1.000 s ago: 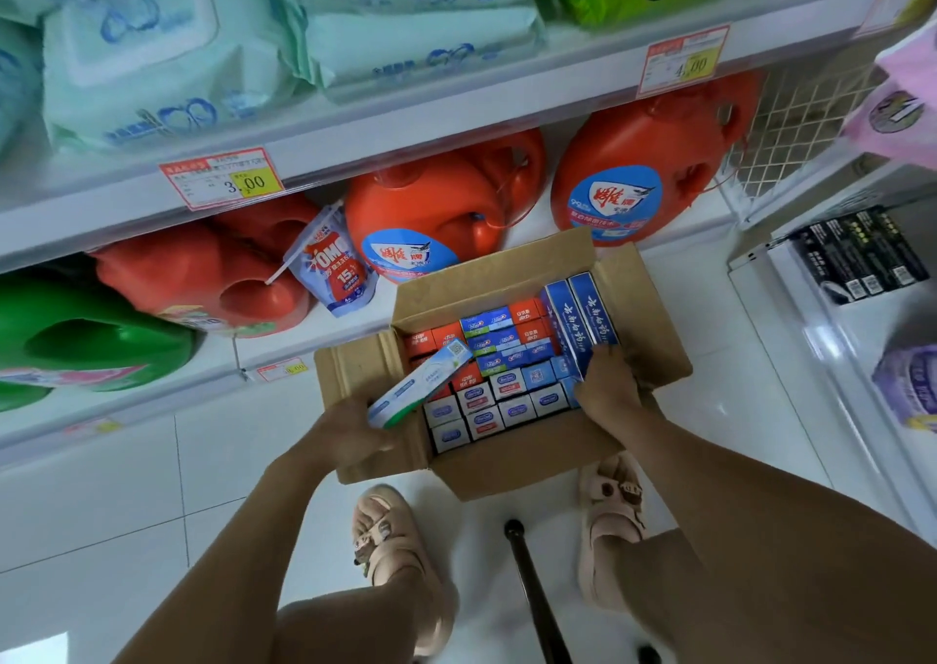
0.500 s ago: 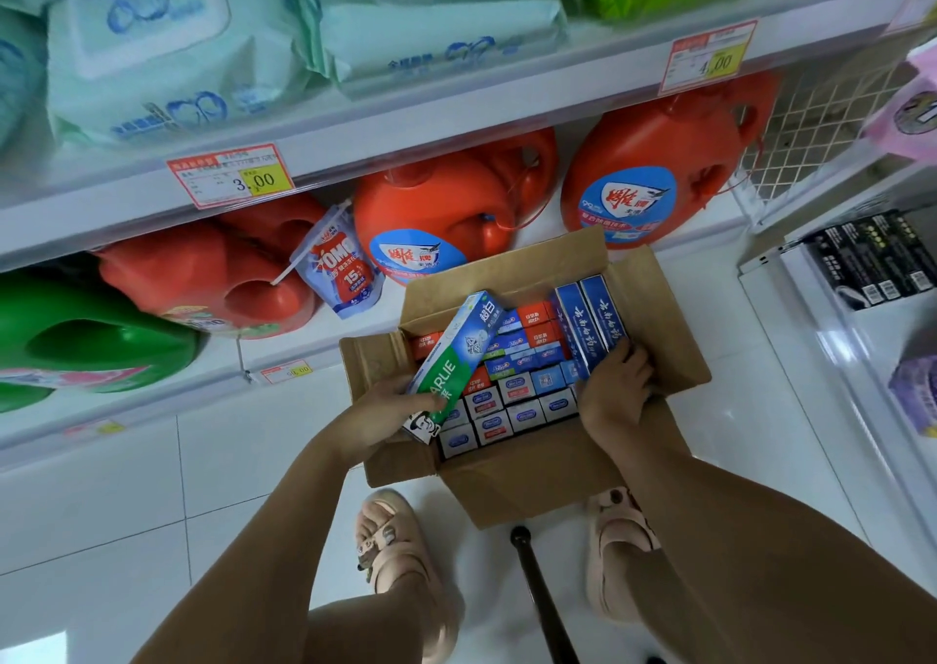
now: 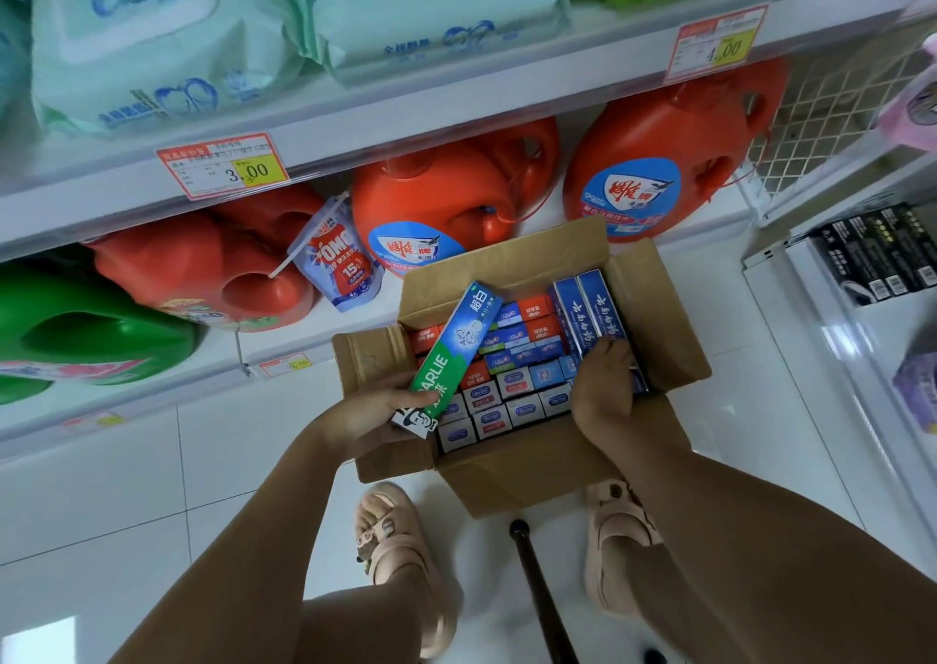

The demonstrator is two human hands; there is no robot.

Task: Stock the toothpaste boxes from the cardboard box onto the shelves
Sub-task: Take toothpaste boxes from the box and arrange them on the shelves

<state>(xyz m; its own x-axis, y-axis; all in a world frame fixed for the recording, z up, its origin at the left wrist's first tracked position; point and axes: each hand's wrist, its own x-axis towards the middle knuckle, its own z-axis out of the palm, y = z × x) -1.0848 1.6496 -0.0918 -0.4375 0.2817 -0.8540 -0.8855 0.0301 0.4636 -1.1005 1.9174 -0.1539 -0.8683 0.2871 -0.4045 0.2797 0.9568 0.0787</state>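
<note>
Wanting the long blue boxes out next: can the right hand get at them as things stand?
Likely yes: the right hand touches the long blue boxes, uncovered in the open cardboard box; the left hand holds a green box aside.

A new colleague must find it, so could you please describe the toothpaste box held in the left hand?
Find the open brown cardboard box on the white floor, below the red plastic detergent jugs. Over its left side, the left hand holds one long green toothpaste box by its black-and-white lower end. It alone is green and raised; the packed boxes are mostly blue, red or white.
</note>
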